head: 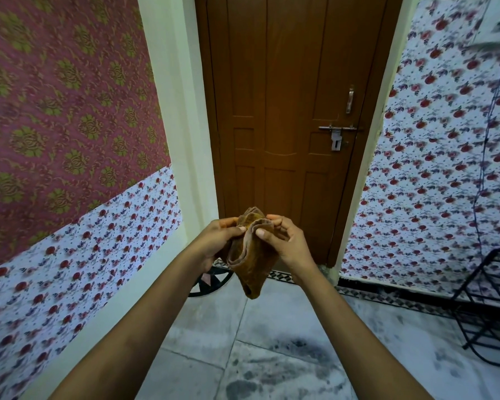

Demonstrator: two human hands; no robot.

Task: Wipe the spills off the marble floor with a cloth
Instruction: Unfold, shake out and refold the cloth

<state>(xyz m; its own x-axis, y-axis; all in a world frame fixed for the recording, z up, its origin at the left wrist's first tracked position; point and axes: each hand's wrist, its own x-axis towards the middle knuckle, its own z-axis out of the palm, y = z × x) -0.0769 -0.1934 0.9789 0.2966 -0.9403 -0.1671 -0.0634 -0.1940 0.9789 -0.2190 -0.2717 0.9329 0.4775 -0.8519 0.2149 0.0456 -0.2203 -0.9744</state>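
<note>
Head view: left hand (217, 241) and right hand (286, 241) pinch a folded, fuzzy mustard-brown cloth (253, 255), hanging lengthwise toward the marble floor (272, 356).

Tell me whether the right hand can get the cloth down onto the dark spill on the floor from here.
Probably yes: the right hand shares the brown cloth with the left hand, held high; nothing lies between it and the dark spill.

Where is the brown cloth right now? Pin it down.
The brown cloth is at centre frame, held up between the left hand and right hand, in front of the brown wooden door and above the marble floor.
</note>
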